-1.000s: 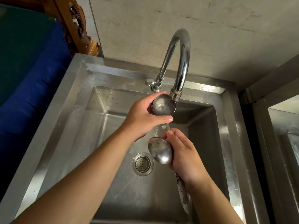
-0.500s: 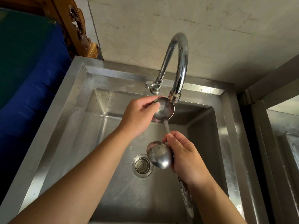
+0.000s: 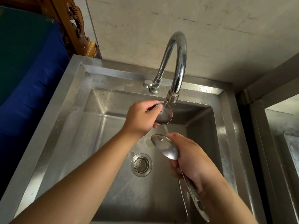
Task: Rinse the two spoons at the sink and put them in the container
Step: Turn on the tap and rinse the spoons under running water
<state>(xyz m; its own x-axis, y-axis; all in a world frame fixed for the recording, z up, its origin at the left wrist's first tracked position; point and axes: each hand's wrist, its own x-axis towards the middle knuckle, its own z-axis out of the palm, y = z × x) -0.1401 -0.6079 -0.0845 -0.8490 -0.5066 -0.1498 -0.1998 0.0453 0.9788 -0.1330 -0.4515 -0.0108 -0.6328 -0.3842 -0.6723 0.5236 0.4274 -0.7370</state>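
Two steel spoons are over the sink (image 3: 229, 143). My left hand (image 3: 140, 118) grips the bowl of the upper spoon (image 3: 165, 115) right under the tap spout (image 3: 173, 97), and a thin stream of water runs off it. My right hand (image 3: 192, 160) holds the lower spoon (image 3: 166, 147) by its neck, bowl back up. Its patterned handle (image 3: 192, 193) sticks out below my wrist toward the sink's front edge. Whether my right hand also holds the upper spoon's handle is hidden. No container is in view.
The curved chrome tap (image 3: 176, 59) rises from the sink's back ledge, with its lever (image 3: 148, 84) on the left. A drain strainer (image 3: 141, 164) sits in the basin floor. A blue surface (image 3: 32, 88) lies left, a carved wooden piece (image 3: 76, 29) behind, another steel unit (image 3: 288, 143) right.
My left hand has turned over the upper spoon's bowl, fingers now wrapped on it from above. The lower spoon has tilted so its bowl points up-left.
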